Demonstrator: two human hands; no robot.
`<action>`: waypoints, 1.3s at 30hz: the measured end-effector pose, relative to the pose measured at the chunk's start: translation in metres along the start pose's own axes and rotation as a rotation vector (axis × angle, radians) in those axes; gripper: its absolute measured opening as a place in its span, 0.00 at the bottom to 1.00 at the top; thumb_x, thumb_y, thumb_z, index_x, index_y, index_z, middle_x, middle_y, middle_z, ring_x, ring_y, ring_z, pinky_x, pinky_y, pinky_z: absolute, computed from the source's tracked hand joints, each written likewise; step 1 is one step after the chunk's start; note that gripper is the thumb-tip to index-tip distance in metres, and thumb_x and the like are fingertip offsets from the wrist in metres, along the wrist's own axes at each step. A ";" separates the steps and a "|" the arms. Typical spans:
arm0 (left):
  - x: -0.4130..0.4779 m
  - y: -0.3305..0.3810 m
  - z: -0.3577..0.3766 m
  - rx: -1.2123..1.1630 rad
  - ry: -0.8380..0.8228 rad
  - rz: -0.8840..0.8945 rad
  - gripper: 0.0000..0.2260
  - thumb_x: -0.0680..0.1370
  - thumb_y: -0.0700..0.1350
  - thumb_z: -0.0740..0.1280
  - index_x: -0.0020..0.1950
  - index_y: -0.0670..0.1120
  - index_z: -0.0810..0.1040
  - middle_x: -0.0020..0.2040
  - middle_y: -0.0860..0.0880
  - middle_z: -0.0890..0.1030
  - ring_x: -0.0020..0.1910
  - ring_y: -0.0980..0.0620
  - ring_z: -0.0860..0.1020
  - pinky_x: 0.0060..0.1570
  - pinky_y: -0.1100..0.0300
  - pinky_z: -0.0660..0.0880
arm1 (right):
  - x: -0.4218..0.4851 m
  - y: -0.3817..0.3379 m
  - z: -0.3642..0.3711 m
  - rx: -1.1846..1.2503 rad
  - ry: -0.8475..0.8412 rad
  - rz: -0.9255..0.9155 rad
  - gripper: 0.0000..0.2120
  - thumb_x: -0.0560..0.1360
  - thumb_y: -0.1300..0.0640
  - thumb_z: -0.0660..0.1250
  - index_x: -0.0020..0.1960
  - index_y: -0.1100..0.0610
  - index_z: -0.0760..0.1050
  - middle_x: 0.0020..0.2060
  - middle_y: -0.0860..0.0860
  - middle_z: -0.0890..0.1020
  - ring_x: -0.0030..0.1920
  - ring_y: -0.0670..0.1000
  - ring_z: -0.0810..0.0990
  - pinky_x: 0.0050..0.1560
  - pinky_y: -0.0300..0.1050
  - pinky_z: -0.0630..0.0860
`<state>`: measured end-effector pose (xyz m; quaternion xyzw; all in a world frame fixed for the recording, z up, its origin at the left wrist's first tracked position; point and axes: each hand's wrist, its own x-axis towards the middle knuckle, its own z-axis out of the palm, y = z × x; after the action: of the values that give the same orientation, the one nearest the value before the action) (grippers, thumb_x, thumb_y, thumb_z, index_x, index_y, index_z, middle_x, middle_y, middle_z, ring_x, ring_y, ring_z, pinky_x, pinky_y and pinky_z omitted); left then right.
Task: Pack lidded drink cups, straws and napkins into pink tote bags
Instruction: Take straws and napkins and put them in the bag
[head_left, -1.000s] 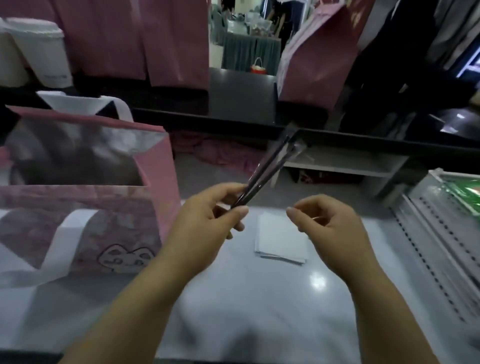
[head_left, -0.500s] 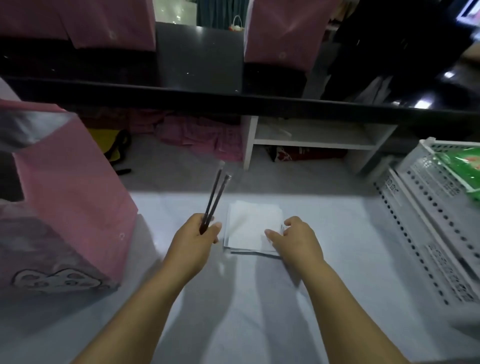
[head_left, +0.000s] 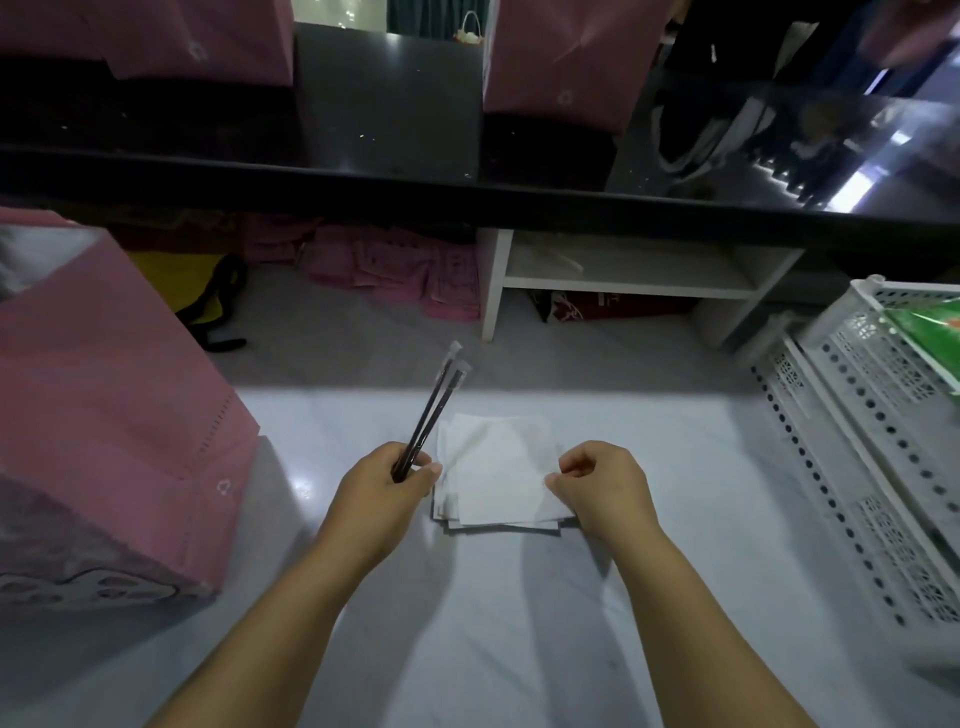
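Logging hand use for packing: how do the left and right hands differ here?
The left hand grips two wrapped dark straws, which stick up clear of the table; the right hand pinches the edge of the white napkins lying flat on it. Both hold with curled fingers.

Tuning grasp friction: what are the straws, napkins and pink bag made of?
straws: dark plastic, seemingly in clear glossy film sleeves; flattened ends catch light.
napkins: thin matte white paper, loosely stacked sheets.
pink tote bag: probably non-woven fabric, matte, dotted seam.
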<state>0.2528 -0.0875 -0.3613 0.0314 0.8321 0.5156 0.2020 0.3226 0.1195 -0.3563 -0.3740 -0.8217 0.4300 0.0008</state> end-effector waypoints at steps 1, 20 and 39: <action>0.001 -0.001 0.001 -0.001 -0.001 -0.003 0.03 0.75 0.48 0.66 0.42 0.51 0.77 0.41 0.46 0.81 0.33 0.51 0.73 0.38 0.55 0.72 | -0.001 0.000 0.000 0.000 0.007 -0.013 0.03 0.71 0.59 0.71 0.43 0.55 0.76 0.38 0.47 0.79 0.36 0.44 0.76 0.32 0.36 0.68; -0.003 -0.007 -0.006 0.025 0.049 -0.053 0.11 0.72 0.44 0.71 0.36 0.41 0.73 0.26 0.51 0.74 0.28 0.50 0.70 0.32 0.59 0.67 | -0.021 -0.015 0.007 0.251 -0.302 -0.085 0.05 0.73 0.61 0.72 0.43 0.60 0.76 0.36 0.54 0.79 0.30 0.45 0.75 0.31 0.41 0.78; -0.011 -0.010 -0.019 -0.035 0.062 0.033 0.03 0.76 0.43 0.68 0.42 0.46 0.79 0.34 0.49 0.80 0.29 0.54 0.74 0.33 0.62 0.68 | -0.017 -0.004 0.009 -0.015 0.023 0.054 0.13 0.70 0.55 0.74 0.50 0.54 0.73 0.41 0.45 0.77 0.38 0.43 0.75 0.32 0.36 0.67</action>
<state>0.2573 -0.1108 -0.3595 0.0258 0.8283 0.5339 0.1681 0.3297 0.1018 -0.3536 -0.4009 -0.8145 0.4193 -0.0044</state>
